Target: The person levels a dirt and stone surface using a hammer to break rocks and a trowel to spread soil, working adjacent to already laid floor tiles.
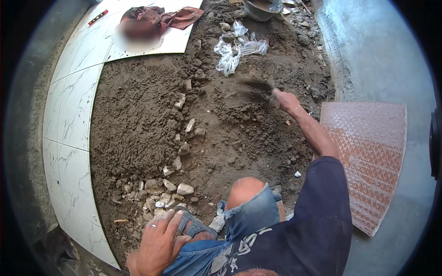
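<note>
Soil [239, 106] is being levelled: a blurred tool [258, 85], just ahead of the right hand [286, 100], is gripped by clenched fingers. The left hand [159, 241] is rested, fingers released, near stones [161, 195]. Even strokes seem called for next.

The right hand [286, 100] closes around a tool that smears into motion blur over the soil [138, 119], so its kind cannot be told. A blurred patch [137, 31] hides what lies beneath the dark red cloth [161, 16] on the white tiles [73, 106]. The grey bowl [260, 8] is cut by the top edge. The left hand [159, 244] covers part of the sandal [193, 225].
</note>
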`<state>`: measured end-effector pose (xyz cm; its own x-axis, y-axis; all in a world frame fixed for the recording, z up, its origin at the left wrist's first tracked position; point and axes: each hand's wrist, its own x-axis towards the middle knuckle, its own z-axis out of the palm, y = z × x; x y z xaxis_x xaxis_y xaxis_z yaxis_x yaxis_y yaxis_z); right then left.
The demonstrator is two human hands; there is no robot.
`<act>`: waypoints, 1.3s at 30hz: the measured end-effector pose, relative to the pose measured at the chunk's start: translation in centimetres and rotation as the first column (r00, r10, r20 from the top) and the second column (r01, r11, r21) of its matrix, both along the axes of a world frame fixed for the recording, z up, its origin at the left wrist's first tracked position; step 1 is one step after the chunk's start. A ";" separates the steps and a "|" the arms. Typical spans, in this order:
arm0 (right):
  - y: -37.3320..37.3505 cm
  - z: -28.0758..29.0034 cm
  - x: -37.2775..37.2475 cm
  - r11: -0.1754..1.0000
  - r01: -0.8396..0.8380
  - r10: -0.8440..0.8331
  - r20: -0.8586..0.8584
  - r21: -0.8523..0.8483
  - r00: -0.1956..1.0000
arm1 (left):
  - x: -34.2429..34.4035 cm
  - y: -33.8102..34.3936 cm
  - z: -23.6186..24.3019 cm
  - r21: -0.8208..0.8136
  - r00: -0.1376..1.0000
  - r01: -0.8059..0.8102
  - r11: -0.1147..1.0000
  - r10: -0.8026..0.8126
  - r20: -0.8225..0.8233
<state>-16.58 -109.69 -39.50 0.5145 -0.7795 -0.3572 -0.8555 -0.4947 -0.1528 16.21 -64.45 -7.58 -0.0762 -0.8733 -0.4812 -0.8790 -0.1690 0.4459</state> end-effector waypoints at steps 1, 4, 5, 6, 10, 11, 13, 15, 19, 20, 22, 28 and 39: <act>-0.9 -0.4 0.2 1.000 -0.006 0.006 0.005 0.000 1.000 | -0.2 0.4 0.2 0.015 1.000 -0.007 1.000 0.007 0.020; -2.5 -3.5 -5.0 0.896 0.440 -0.441 0.006 -0.058 0.898 | -0.1 0.6 -0.9 0.015 0.998 0.035 0.999 -0.034 -0.050; -1.1 -4.0 -3.6 0.902 0.430 -0.430 0.012 -0.039 0.903 | 0.1 1.0 -0.5 0.030 0.999 0.022 0.999 -0.021 -0.037; 1.2 -4.4 -2.6 0.884 0.461 -0.463 0.013 0.076 0.886 | 0.1 1.3 -0.1 0.031 1.000 0.024 0.999 -0.024 0.000; 5.8 0.5 -3.4 0.963 0.214 -0.202 -0.084 0.166 0.976 | -0.4 1.0 1.4 0.023 0.999 0.032 0.999 -0.032 0.000; 5.9 0.5 -4.0 0.979 0.066 -0.040 -0.135 0.194 0.990 | -0.4 1.0 1.5 0.025 0.999 0.034 0.999 -0.034 -0.001; 6.7 1.0 -5.5 0.943 0.246 -0.234 -0.079 0.223 0.969 | -0.5 0.7 0.7 -0.033 0.997 0.074 0.997 -0.075 -0.005; 6.6 -1.8 -6.9 0.913 0.405 -0.407 -0.082 -0.046 0.910 | -0.6 0.3 -0.2 -0.039 0.996 0.088 0.995 -0.089 -0.025; 10.1 -0.7 -6.5 0.857 0.435 -0.455 0.010 0.278 0.890 | -1.1 0.5 0.0 -0.029 0.995 0.102 0.994 -0.101 0.018; 11.0 0.7 -6.8 0.830 0.430 -0.488 0.089 0.354 0.868 | -1.0 0.6 0.0 -0.021 0.995 0.095 0.995 -0.095 0.015; 15.6 2.3 -5.3 0.901 0.365 -0.405 0.158 0.235 0.900 | -0.8 0.5 0.0 -0.058 0.990 0.142 0.988 -0.140 0.033; 27.4 0.1 -2.7 0.922 0.245 -0.301 0.158 0.299 0.940 | -1.4 -0.3 0.6 -0.132 0.984 0.176 0.976 -0.169 0.058; 31.9 5.1 -0.2 0.917 0.250 -0.379 0.479 0.312 0.792 | -1.9 1.8 -0.1 -0.218 0.947 0.290 0.932 -0.312 -0.077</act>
<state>-16.73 -77.82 -34.42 0.4119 -0.8639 -0.2898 -0.7159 -0.1100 -0.6895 14.35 -62.65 -7.65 -0.3926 -0.8786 -0.2719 -0.8189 0.1993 0.5383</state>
